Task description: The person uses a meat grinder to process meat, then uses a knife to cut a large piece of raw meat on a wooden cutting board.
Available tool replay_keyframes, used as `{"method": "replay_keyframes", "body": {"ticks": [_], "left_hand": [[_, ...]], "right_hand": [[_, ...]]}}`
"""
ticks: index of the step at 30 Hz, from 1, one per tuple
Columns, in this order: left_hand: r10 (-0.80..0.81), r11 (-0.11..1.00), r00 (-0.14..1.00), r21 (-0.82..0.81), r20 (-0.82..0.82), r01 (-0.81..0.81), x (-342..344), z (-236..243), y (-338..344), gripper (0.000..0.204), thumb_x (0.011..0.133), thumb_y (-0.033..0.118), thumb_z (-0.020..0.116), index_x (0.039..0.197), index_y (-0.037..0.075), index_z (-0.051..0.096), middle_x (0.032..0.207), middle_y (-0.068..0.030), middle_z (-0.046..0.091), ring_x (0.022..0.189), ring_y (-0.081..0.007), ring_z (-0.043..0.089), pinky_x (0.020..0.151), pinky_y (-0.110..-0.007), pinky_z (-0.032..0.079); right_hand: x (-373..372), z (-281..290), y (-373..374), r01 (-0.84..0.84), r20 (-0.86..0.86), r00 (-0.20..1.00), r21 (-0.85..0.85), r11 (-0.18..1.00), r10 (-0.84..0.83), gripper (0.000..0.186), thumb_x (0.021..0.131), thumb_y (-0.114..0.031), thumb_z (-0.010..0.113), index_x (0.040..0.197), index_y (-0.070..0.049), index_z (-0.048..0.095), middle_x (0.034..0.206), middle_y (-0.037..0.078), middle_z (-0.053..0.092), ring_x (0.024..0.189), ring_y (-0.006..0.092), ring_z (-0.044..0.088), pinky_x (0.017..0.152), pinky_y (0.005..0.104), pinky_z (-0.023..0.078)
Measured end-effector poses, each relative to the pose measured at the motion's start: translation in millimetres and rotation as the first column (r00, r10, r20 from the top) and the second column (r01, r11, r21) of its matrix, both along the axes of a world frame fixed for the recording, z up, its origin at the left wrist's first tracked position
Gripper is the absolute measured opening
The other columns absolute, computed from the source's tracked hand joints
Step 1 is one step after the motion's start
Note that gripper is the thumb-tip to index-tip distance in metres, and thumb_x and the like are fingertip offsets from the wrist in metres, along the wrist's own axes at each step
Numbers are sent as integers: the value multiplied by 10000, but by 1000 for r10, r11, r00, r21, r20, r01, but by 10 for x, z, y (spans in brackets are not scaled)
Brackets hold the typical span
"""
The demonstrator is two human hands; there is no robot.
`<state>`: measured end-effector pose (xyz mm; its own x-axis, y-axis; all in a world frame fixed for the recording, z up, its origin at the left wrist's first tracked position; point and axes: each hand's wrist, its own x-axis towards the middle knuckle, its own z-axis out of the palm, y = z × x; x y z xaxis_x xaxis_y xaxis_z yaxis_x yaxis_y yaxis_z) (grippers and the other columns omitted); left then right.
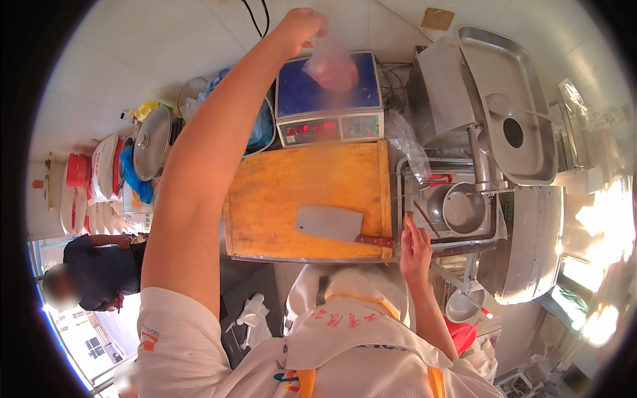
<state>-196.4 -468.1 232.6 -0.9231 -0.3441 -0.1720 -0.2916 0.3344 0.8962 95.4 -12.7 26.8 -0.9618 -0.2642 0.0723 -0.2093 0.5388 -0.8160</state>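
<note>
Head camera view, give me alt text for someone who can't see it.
The person's left hand holds a clear bag of pink meat over a blue-topped scale, while the right hand rests at the corner of a wooden cutting board. A cleaver lies on the board, with a steel meat grinder to the right.

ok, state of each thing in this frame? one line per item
left hand: raised, pinching a clear bag
clear bag of meat: hanging over the scale, blurred
scale: on, red display lit
cleaver: flat on the board, unheld
cutting board: bare but for the cleaver
right hand: resting at the board's right edge, holding nothing
metal bowl: upright, looks empty
</note>
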Motion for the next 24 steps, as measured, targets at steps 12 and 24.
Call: {"method": "replay_keyframes", "body": {"ticks": [12,24], "left_hand": [[251,790,950,-528,-185,-312,883,-50,130,562,932,440,738,1311,29,683,1363,-172,696,1276,-349,650,1080,-442,530],[810,487,445,-17,381,-873,5401,-1488,537,81,934,134,667,931,67,711,783,-29,672,664,-122,631,592,-281,539]], "right_hand": [[-51,-1,45,32,32,999,-17,999,-32,309,1046,-69,647,1351,-37,683,945,98,623,817,217,594,740,347,500],[-230,-130,70,-72,-2,997,11,997,72,278,1035,-49,654,1310,-33,688,930,104,617,837,253,600,750,381,515]]}}
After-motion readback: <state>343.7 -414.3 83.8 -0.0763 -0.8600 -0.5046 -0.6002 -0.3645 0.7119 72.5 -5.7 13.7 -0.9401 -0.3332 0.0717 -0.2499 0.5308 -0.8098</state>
